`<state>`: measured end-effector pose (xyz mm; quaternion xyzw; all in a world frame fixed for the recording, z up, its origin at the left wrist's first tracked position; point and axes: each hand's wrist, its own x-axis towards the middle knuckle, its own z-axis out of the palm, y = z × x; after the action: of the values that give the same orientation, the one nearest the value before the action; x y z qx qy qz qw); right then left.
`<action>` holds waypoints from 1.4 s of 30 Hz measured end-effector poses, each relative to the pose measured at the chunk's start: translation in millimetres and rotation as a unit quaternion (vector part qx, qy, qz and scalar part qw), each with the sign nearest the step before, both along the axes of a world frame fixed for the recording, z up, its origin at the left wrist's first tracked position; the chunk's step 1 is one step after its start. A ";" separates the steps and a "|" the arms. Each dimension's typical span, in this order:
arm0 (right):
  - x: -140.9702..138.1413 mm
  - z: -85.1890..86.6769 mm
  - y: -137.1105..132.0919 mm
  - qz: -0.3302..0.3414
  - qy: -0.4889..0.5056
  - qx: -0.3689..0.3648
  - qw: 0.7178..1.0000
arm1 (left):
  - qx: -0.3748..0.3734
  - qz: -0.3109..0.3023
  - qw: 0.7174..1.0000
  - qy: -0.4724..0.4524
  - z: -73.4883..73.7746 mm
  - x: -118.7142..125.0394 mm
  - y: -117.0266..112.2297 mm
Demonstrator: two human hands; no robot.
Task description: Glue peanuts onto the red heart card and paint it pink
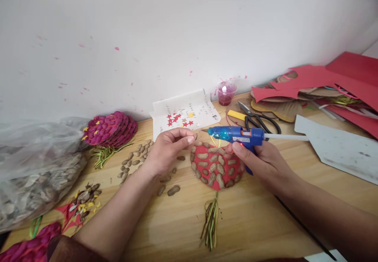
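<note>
My right hand (261,161) is wrapped round the handle of a blue glue gun (233,134), its nozzle pointing left. A white glue stick (286,137) sticks out of the gun's back. Just left of the nozzle, my left hand (174,145) pinches a small brown piece (195,136), perhaps peanut shell, mostly hidden by the fingers. Below the gun lies a red rounded card (207,162) covered with rows of peanut shells, partly behind my right hand. A yellow cord loop shows at its top, and a green, yellow and dark tassel (212,220) hangs from its bottom.
Loose peanuts (173,190) lie around my left forearm. Pink-painted pieces (110,128) are stacked at left beside a plastic bag (38,175). Behind are paper with small stars (183,112), a purple cup (226,93), scissors (258,118) and red card scraps (325,80).
</note>
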<state>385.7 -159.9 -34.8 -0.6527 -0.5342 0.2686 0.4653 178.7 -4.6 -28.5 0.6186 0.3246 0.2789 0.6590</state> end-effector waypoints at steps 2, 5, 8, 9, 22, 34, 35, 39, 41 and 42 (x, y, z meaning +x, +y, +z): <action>-0.3 -1.0 1.4 -0.010 0.004 -0.005 1.000 | 0.152 -0.012 0.986 0.063 0.0 0.1 -0.6; -1.8 -2.3 3.0 -0.012 0.005 -0.020 1.000 | 0.326 -0.026 0.937 0.122 -1.5 1.6 -4.6; -3.5 -3.0 3.5 -0.015 0.018 -0.020 1.000 | 0.419 -0.056 0.895 0.141 -5.7 3.6 -9.0; -4.0 -3.0 3.6 -0.017 0.024 -0.017 0.999 | 0.441 -0.061 0.883 0.145 -7.5 4.4 -10.1; -4.2 -5.5 4.7 -0.009 0.044 -0.003 0.999 | 0.453 -0.078 0.862 0.214 -22.7 3.5 -13.4; -6.4 -2.4 5.0 -0.008 0.071 -0.005 0.997 | 0.420 -0.081 0.874 0.230 -21.1 5.0 -15.5; -6.6 -2.3 5.0 -0.008 0.074 -0.004 0.997 | 0.417 -0.081 0.876 0.229 -21.3 4.9 -15.4; -7.4 -2.7 5.1 -0.007 0.083 -0.006 0.996 | 0.418 -0.078 0.879 0.216 -22.0 4.7 -15.0; -7.5 -2.8 5.2 -0.006 0.087 -0.004 0.996 | 0.433 -0.081 0.869 0.226 -22.1 5.0 -15.1; -7.5 -2.8 5.2 -0.006 0.088 -0.003 0.996 | 0.441 -0.083 0.863 0.233 -22.1 5.2 -15.2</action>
<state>378.2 -154.7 -37.6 -0.6310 -0.4868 0.3236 0.5100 183.9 -19.8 -50.6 0.9163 0.2591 0.1850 0.2431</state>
